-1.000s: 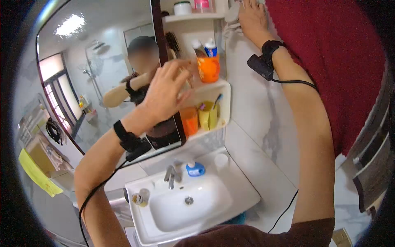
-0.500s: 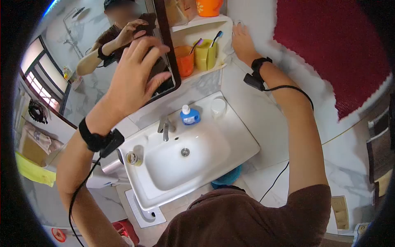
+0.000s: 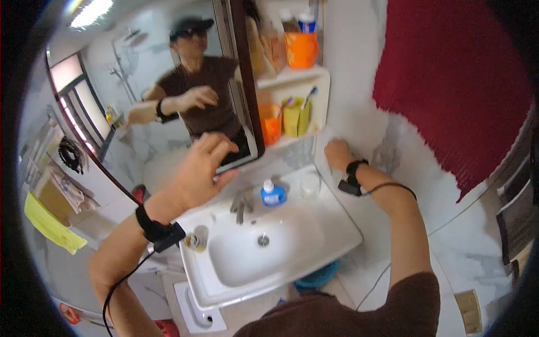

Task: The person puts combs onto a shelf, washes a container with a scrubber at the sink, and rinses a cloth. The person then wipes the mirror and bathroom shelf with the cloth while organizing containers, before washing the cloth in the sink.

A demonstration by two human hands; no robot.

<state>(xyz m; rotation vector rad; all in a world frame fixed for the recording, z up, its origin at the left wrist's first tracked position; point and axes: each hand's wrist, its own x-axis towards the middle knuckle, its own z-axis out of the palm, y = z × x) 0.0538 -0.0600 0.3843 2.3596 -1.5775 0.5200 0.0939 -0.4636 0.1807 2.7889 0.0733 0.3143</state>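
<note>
In front of the mirror's lower edge is my left hand (image 3: 205, 171), blurred, with its fingers apart and slightly bent and nothing between them. My right hand (image 3: 338, 155) is folded beside the wall, right of the shelf and above the sink's back right corner; whatever its fingers may hold is hidden. Between the hands, a blue bottle (image 3: 273, 195) with a white cap and a clear cup (image 3: 310, 186) stand on the rim of the white sink (image 3: 303, 247). The faucet (image 3: 240, 208) is just below my left hand. A small glass jar (image 3: 195, 242) sits on the left rim.
Beside the mirror (image 3: 151, 112), the shelf (image 3: 319, 104) holds an orange cup (image 3: 270, 123), a green cup (image 3: 295, 118) with toothbrushes and an upper orange cup (image 3: 301, 50). A red towel (image 3: 449, 84) hangs at right. A blue basin (image 3: 317, 278) is under the sink.
The view has shifted. My right hand has come down the wall from the grey cloth beside the shelf, and its fingers have folded. My left hand has moved down from beside the shelf to the mirror's lower edge.
</note>
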